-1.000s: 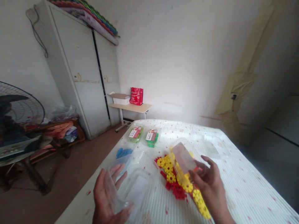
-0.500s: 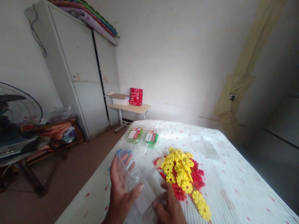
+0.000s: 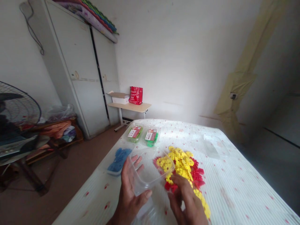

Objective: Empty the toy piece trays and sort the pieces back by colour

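Note:
My left hand point(image 3: 130, 193) grips a clear plastic container point(image 3: 142, 184) by its side, thumb in front and fingers behind the wall. The container is tilted, its rim near a heap of yellow flower-shaped plastic pieces point(image 3: 181, 161). Red pieces point(image 3: 198, 178) show under and around the yellow ones. My right hand point(image 3: 187, 197) is over the near edge of the heap, with thumb and index finger apart and nothing visible between them. Below the hands lies another clear plastic item point(image 3: 146, 214), partly hidden by my left hand.
A container of blue pieces point(image 3: 119, 159) stands at the left. Farther back are two labelled clear boxes, one with light green pieces point(image 3: 134, 132), one with green pieces point(image 3: 151, 137). A clear plastic lid or tray point(image 3: 212, 147) lies right on the patterned tablecloth point(image 3: 234, 184).
My left hand has moved right with the container, uncovering the blue pieces. My right hand has left the clear plastic below and moved up and right to the yellow pieces.

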Demonstrator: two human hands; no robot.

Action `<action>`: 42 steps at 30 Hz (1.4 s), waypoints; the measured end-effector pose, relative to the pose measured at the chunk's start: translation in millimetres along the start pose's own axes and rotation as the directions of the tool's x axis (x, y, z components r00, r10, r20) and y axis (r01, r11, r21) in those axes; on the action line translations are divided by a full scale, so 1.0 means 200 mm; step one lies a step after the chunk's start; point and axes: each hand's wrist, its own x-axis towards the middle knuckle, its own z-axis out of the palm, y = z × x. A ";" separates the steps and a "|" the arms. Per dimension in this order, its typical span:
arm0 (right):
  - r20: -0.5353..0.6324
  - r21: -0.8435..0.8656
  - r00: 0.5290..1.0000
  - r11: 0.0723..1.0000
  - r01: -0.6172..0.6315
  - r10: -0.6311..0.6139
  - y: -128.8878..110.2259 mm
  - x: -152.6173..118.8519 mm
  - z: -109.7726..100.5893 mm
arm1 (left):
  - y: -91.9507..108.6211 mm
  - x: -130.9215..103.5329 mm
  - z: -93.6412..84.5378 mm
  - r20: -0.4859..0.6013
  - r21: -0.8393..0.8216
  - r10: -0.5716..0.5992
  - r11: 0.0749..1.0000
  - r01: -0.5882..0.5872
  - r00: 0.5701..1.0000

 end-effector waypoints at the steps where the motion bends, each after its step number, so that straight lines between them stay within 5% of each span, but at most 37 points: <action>1: -0.047 -0.056 0.996 0.996 0.077 -0.079 -0.01 0.02 -0.02 | 0.00 -0.01 0.00 0.009 -0.002 0.007 1.000 -0.007 1.000; 6: -0.026 -0.204 0.954 0.936 0.288 -0.299 -0.07 0.15 -0.09 | 0.02 -0.02 0.04 0.027 -0.030 0.043 0.999 -0.042 0.999; 10: -0.018 -0.141 0.960 0.951 0.275 -0.280 -0.06 0.21 -0.14 | 0.02 0.01 0.08 0.080 -0.001 0.018 1.000 -0.018 0.997; 14: -0.025 -0.206 0.964 0.945 0.254 -0.264 0.08 0.30 -0.22 | -0.01 0.03 0.09 0.152 0.092 -0.024 0.996 0.010 0.988; 17: -0.012 -0.450 0.986 0.881 0.146 -0.169 0.24 0.40 -0.32 | -0.04 0.02 0.07 0.157 0.161 -0.070 0.986 0.044 0.985; 21: 0.060 -0.769 0.998 0.638 0.031 0.023 0.36 0.57 -0.41 | -0.09 0.00 0.05 0.115 0.195 -0.098 0.978 0.074 0.988; 25: 0.118 -0.862 0.943 0.504 -0.058 0.311 0.38 0.76 -0.35 | -0.14 -0.02 0.05 0.098 0.229 -0.087 0.971 0.062 0.991; 30: 0.119 -0.861 0.872 0.486 -0.148 0.476 0.46 0.94 -0.18 | -0.16 -0.03 0.04 0.072 0.288 -0.094 0.955 0.069 0.993; 35: 0.127 -0.858 0.816 0.476 -0.196 0.565 0.52 0.96 -0.07 | -0.17 -0.04 0.01 0.081 0.354 -0.100 0.933 0.066 0.992; 39: 0.185 -0.855 0.816 0.499 -0.140 0.547 0.51 0.90 -0.09 | -0.17 -0.05 -0.01 0.122 0.374 -0.085 0.927 0.034 0.989; 42: 0.263 -0.843 0.825 0.535 -0.055 0.499 0.51 0.86 -0.19 | -0.18 -0.05 -0.01 0.146 0.379 -0.072 0.925 0.011 0.987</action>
